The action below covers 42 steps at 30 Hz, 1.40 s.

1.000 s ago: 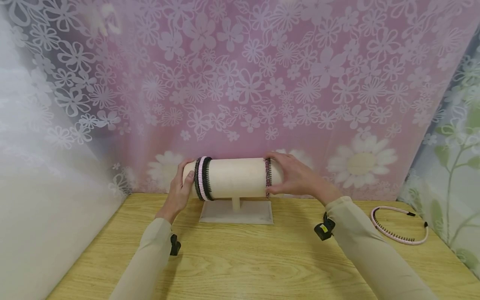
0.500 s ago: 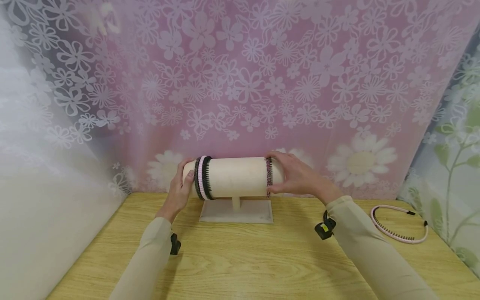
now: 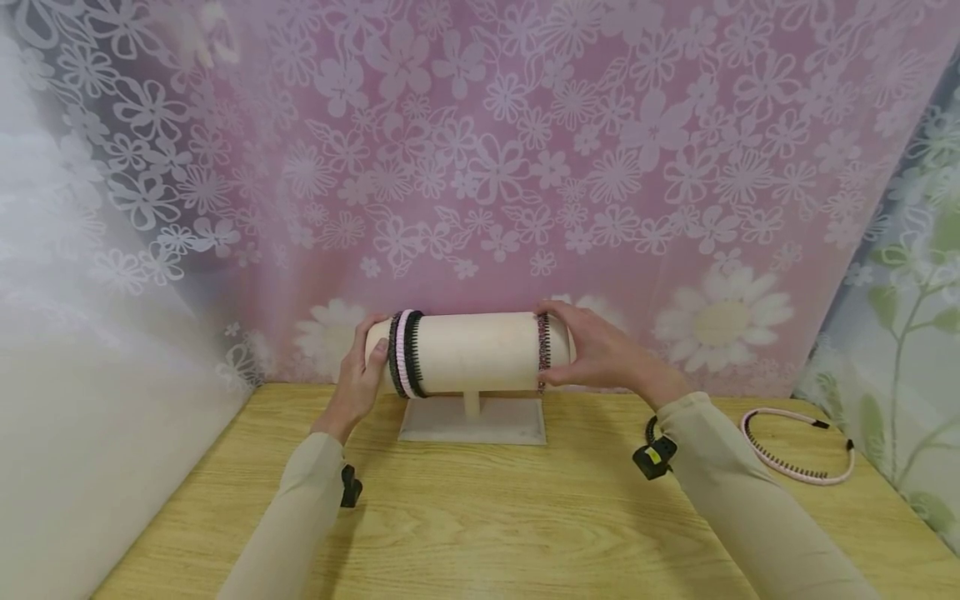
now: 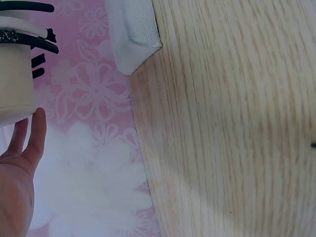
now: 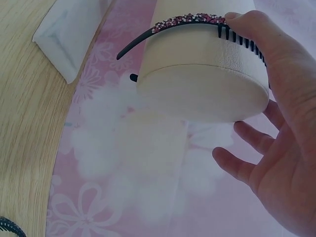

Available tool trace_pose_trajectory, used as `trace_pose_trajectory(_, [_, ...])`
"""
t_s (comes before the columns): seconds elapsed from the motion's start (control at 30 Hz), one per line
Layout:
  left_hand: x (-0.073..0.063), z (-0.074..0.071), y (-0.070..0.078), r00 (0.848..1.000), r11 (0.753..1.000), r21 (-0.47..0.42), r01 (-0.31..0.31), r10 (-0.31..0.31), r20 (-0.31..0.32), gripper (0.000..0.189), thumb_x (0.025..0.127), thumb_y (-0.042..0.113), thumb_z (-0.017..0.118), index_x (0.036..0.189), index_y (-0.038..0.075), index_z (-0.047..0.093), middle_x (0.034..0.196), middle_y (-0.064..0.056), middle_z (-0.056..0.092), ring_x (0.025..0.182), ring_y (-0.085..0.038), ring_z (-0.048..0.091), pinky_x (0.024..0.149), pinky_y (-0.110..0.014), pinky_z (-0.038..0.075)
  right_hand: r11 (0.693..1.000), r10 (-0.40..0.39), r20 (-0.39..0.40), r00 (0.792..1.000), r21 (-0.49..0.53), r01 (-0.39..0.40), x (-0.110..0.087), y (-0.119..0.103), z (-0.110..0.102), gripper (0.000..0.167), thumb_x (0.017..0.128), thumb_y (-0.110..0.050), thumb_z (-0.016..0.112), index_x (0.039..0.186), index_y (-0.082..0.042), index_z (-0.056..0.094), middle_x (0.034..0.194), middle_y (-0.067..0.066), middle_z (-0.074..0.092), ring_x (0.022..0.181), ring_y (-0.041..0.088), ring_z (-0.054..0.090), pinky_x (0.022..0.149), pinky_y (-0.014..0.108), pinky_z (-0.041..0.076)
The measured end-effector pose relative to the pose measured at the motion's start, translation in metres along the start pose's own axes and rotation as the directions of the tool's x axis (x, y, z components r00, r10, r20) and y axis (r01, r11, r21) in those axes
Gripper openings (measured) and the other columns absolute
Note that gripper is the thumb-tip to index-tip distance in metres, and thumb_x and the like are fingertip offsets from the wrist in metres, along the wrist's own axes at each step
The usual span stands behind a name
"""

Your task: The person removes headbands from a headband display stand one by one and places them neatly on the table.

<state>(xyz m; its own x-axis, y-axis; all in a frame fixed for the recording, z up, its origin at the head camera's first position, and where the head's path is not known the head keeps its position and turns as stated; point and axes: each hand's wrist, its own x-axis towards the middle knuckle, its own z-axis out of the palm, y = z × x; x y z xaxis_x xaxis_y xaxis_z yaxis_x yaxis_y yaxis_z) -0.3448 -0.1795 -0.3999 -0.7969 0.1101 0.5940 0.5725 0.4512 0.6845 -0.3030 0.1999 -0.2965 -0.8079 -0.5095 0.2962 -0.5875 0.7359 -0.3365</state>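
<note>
A cream padded roll on a T-shaped headband stand [image 3: 480,354] lies level in the head view. My left hand [image 3: 358,379] holds its left end, thumb in front and fingers over the top. Beside that hand, a dark glittery headband, a pink wrapped headband [image 3: 405,354] and a black toothed headband [image 3: 417,357] circle the roll. At the right end my right hand [image 3: 600,346] pinches a headband with pink and silver glitter [image 5: 190,19] and black teeth, around the roll. In the right wrist view the thumb touches its glitter; the other fingers reach behind the roll's end.
A pink headband with dark teeth [image 3: 795,467] lies on the wooden table [image 3: 480,517] at the right. Part of a dark toothed headband [image 5: 11,226] shows near the right sleeve. The stand's flat base [image 3: 435,425] rests near the table's back edge, before a pink floral curtain [image 3: 487,167].
My right hand and the glitter headband have shifted slightly right along the roll, toward its end. The left hand keeps its place on the other end.
</note>
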Motion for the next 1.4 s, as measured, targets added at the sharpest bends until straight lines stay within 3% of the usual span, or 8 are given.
trace_pose_trajectory(0.2, [0.0,0.0,-0.001,1.0,1.0,-0.01,0.008,-0.008,-0.002,0.046,0.11,0.032,0.04,0.155,0.024,0.035,0.148,-0.014,0.054,0.118,-0.038,0.062,0.097,-0.058,0.046,1.0,0.007,-0.004,1.0,0.014,-0.007,-0.002,0.0,-0.001,0.093,0.076,-0.031,0.089,0.152,-0.011,0.04,0.141,0.014,0.057,0.107,0.027,0.061,0.085,0.042,0.054])
trace_pose_trajectory(0.43, [0.0,0.0,-0.002,1.0,1.0,0.003,0.021,-0.021,-0.001,0.047,0.11,0.035,0.039,0.155,0.025,0.035,0.148,-0.014,0.053,0.117,-0.038,0.062,0.096,-0.058,0.047,1.0,0.004,0.0,1.0,0.012,-0.004,-0.004,0.004,-0.001,0.093,0.077,-0.029,0.088,0.153,-0.01,0.038,0.155,0.013,0.049,0.127,0.03,0.058,0.1,0.048,0.051])
trace_pose_trajectory(0.6, [-0.001,0.0,-0.001,1.0,1.0,0.002,0.031,-0.031,-0.002,0.047,0.11,0.038,0.039,0.155,0.026,0.035,0.15,-0.014,0.052,0.121,-0.037,0.061,0.099,-0.058,0.047,1.0,0.025,0.009,1.0,0.017,-0.025,-0.006,0.005,0.0,0.092,0.077,-0.029,0.087,0.153,-0.014,0.037,0.15,0.012,0.052,0.118,0.027,0.06,0.095,0.047,0.052])
trace_pose_trajectory(0.93, [-0.001,0.0,0.003,0.999,0.999,-0.015,0.039,-0.039,0.004,0.048,0.11,0.039,0.039,0.155,0.024,0.035,0.154,-0.011,0.049,0.126,-0.038,0.059,0.102,-0.059,0.045,1.0,0.026,0.009,1.0,0.016,-0.026,-0.008,0.005,-0.001,0.093,0.075,-0.023,0.086,0.154,-0.014,0.037,0.145,0.013,0.055,0.116,0.027,0.059,0.097,0.048,0.051])
trace_pose_trajectory(1.27, [0.0,0.001,0.001,1.0,1.0,-0.017,0.018,-0.018,-0.002,0.047,0.11,0.033,0.04,0.155,0.023,0.036,0.161,-0.008,0.042,0.129,-0.04,0.057,0.104,-0.062,0.044,0.997,0.046,0.033,0.998,0.059,-0.048,-0.011,0.004,-0.002,0.097,0.073,-0.016,0.083,0.157,-0.013,0.034,0.149,0.016,0.053,0.128,0.031,0.056,0.1,0.051,0.05])
trace_pose_trajectory(1.4, [-0.001,0.001,0.0,1.0,1.0,-0.01,0.016,-0.017,-0.004,0.047,0.11,0.033,0.04,0.155,0.023,0.035,0.155,-0.013,0.049,0.124,-0.039,0.059,0.1,-0.061,0.046,0.996,0.047,0.037,0.998,0.075,-0.05,-0.013,0.004,-0.002,0.097,0.074,-0.014,0.081,0.159,-0.015,0.033,0.152,0.016,0.05,0.133,0.034,0.053,0.102,0.055,0.049])
